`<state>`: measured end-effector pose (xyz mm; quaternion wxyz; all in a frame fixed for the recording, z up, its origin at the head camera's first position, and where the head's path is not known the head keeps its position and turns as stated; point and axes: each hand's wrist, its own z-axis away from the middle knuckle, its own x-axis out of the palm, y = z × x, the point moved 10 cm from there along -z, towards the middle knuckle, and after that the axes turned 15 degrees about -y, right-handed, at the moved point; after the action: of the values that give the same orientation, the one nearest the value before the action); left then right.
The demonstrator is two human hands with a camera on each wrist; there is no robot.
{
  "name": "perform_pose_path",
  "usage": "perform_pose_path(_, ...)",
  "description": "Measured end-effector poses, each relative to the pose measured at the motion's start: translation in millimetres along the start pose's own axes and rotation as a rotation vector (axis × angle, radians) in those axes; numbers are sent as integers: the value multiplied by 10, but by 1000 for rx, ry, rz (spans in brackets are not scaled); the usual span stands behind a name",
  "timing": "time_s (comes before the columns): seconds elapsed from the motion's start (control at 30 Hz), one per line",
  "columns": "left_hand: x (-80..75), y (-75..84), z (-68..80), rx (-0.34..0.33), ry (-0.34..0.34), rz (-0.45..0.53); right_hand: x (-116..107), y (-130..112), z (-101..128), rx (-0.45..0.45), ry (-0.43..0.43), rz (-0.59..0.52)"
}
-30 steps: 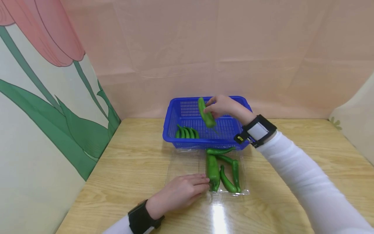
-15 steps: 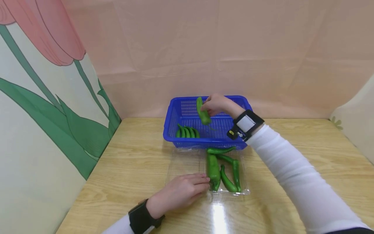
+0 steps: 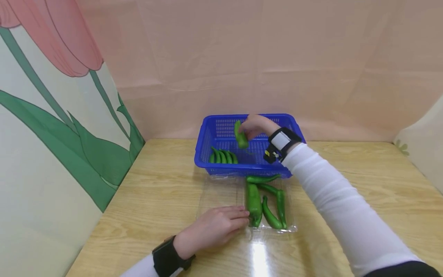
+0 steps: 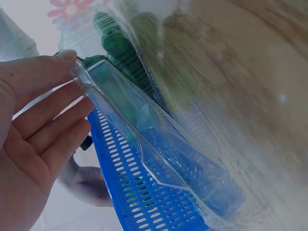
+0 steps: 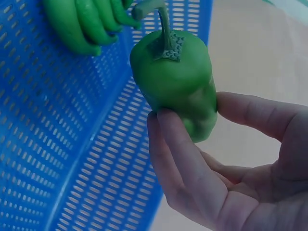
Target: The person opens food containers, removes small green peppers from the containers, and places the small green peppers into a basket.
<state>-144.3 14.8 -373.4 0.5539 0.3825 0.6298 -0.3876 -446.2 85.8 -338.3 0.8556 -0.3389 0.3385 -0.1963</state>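
L hand [image 3: 218, 227]: fingers near-straight, close tog., touching clear box [image 3: 221, 192], prob. to steady it. Pepper [image 3: 241, 139]: over blue basket [image 3: 249, 166], stem end low, pinched btwn R hand's [image 3: 256, 126] thumb & fingers, prob. for firm hold.

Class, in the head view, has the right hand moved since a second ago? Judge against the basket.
Yes: against the basket, the right hand has shifted slightly left, carrying the pepper with it.
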Motion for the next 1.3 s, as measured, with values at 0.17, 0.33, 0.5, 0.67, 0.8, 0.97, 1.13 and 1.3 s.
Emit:
perform_pose_path(0.17,13,8,0,-1,-14,8,22,66,-84,13,-28,46)
perform_pose_path(0.33,24,16,2,-2,-16,6,62,171,-180,66,-80,84)
perform_pose_path(0.5,35,12,-3,-5,-23,7,80,251,-225,90,-110,56)
perform_pose_path(0.67,45,22,-13,-3,-32,-6,77,340,-242,112,-116,5)
perform_pose_path(0.8,45,24,-11,1,-35,-6,89,407,-277,134,-136,7)
perform_pose_path(0.97,23,9,-2,-3,-16,-7,90,479,-337,160,-144,32)
perform_pose_path(1.13,28,-5,9,-6,-2,-4,131,589,-422,198,-188,31)
perform_pose_path(1.3,32,-9,9,-5,-4,12,184,683,-482,219,-231,15)
